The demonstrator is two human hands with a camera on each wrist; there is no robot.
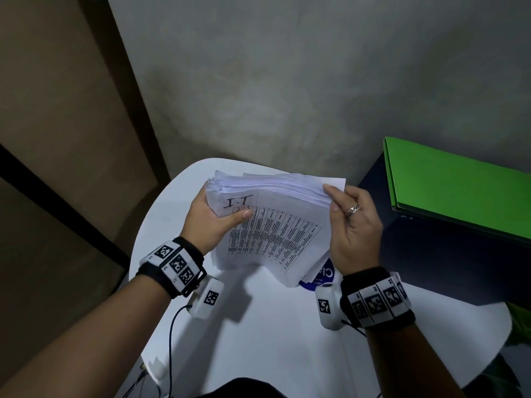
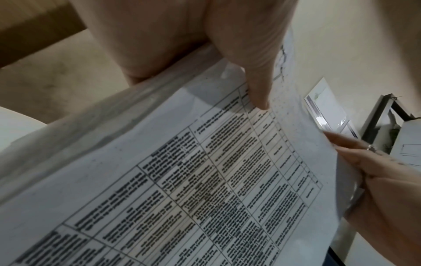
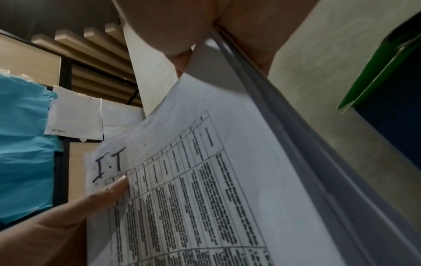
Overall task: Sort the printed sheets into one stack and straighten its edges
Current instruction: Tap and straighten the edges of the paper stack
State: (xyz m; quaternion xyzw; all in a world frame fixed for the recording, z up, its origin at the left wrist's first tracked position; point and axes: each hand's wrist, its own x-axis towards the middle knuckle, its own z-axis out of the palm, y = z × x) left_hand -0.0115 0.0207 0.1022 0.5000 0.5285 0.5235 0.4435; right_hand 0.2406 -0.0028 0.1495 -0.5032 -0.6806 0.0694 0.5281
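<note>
Both hands, left hand and right hand, grip the uneven stack of printed sheets above the white table.

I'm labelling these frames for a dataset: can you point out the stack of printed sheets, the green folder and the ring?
stack of printed sheets point(image 1: 275, 234): head view, on the printed table of the top sheet.
green folder point(image 1: 459, 191): head view, middle of its cover.
ring point(image 1: 352, 210): head view, on the band, on a right-hand finger.

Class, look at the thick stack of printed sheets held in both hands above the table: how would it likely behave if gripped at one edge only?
The stack of printed sheets would probably droop: it already sags between the left hand and right hand. Its far edges are fanned unevenly, so loose sheets would likely slide apart. It looks thick, so probably fairly heavy.
</note>
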